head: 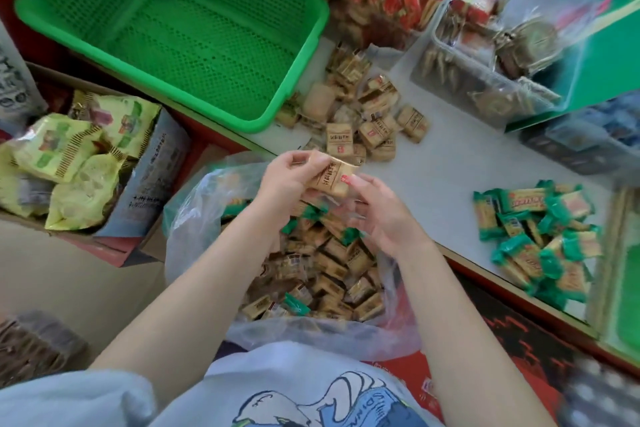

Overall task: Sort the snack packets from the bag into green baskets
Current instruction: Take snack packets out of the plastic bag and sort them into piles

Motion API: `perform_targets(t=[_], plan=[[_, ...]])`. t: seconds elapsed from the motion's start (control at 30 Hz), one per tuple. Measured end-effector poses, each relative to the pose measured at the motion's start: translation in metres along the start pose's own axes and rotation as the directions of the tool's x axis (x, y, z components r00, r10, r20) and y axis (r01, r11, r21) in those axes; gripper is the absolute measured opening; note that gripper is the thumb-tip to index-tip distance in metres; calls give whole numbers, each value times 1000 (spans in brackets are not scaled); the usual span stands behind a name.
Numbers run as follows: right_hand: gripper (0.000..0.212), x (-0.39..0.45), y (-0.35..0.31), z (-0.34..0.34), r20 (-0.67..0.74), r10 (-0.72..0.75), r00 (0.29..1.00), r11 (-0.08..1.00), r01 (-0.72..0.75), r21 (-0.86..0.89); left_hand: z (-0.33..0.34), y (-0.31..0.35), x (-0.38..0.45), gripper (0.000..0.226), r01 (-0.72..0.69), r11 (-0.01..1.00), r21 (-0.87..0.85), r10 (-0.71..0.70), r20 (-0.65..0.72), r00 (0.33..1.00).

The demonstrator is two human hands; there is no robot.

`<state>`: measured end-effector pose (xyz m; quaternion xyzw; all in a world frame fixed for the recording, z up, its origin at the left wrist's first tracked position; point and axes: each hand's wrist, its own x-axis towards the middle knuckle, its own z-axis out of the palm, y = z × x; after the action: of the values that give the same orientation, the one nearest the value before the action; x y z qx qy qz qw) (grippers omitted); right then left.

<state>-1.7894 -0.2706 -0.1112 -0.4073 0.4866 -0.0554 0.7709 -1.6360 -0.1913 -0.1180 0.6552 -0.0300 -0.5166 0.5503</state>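
A: Why are both hands lifted over the plastic bag (pixel 214 204)?

B: I think to look at one brown packet (pixel 334 174) before choosing its place. The left hand (pixel 289 173) pinches its upper end, and the right hand (pixel 382 210) touches the lower corner with its fingertips; its other fingers are loosely bent.

A: Where do the others lie?

B: Many are in the bag below. A brown pile (pixel 367 121) lies on the white table (pixel 450 177), just beside the green basket (pixel 180 24), which holds nothing. The green-ended packets (pixel 540 239) are well apart on the right, probably to keep the kinds separate.

A: Can you read the label?

B: Dark characters and a small red mark, but too blurred to read
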Motion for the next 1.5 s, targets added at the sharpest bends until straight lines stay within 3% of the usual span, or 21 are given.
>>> perform_targets(t=[0.07, 0.17, 0.23, 0.3, 0.33, 0.4, 0.57, 0.7, 0.77, 0.83, 0.87, 0.97, 1.03, 1.13, 1.27, 1.4, 1.5], plan=[[31, 11, -8, -4, 39, 10, 999, 991, -4, -133, 8, 7, 10, 21, -42, 990, 137, 33, 63, 997], [24, 32, -22, -6, -63, 67, 996, 956, -82, -281, 2, 3, 29, 27, -93, 882, 462, 132, -55, 990], [21, 50, -32, -4, -166, 78, 983, 967, -116, -229, -14, -12, 37, 36, -120, 625, 771, 235, -39, 971], [24, 67, -43, 1, -199, 19, 980, 994, -40, -100, -32, -33, 41, 50, -157, 353, 922, 243, 72, 967], [27, 75, -48, 5, -202, -11, 979, 999, 4, -37, -37, -42, 41, 55, -185, 254, 949, 235, 125, 964], [32, 88, -52, 11, -224, -25, 974, 999, 32, 27, -42, -53, 42, 63, -211, 152, 966, 210, 178, 962], [28, 84, -39, 16, -294, 15, 956, 1000, -12, 11, -43, -53, 45, 66, -226, 147, 963, 205, 193, 959], [17, 41, -10, 33, -193, -14, 981, 991, -11, -130, -47, -48, 33, 61, -278, 217, 936, 246, 223, 943], [15, 20, 14, 44, -123, 47, 991, 974, -73, -212, -59, -54, 9, 48, -389, 243, 888, 424, 264, 866], [16, 7, 44, 53, -97, 133, 986, 943, -156, -295, -83, -78, -19, 31, -460, 193, 867, 616, 258, 744], [18, 4, 58, 57, -100, 175, 979, 922, -199, -332, -98, -94, -34, 27, -448, 167, 878, 652, 243, 718], [26, 8, 98, 68, -113, 278, 954, 865, -300, -402, -144, -134, -65, 26, -313, 94, 945, 580, 204, 789], [36, 20, 122, 77, -127, 266, 955, 857, -295, -422, -168, -148, -70, 31, -225, 45, 973, 481, 177, 859], [65, 48, 153, 88, -217, 198, 956, 844, -279, -458, -183, -150, -68, 56, -156, 104, 982, 319, 116, 941], [86, 79, 175, 101, -272, 262, 926, 884, -343, -318, -180, -143, -60, 65, -146, 166, 975, 282, 95, 955], [76, 82, 181, 108, -249, 265, 932, 909, -328, -259, -173, -142, -64, 64, -120, 242, 963, 267, 53, 962], [61, 59, 169, 103, -160, 293, 942, 894, -330, -303, -171, -139, -67, 64, -100, 240, 966, 233, 42, 971]])
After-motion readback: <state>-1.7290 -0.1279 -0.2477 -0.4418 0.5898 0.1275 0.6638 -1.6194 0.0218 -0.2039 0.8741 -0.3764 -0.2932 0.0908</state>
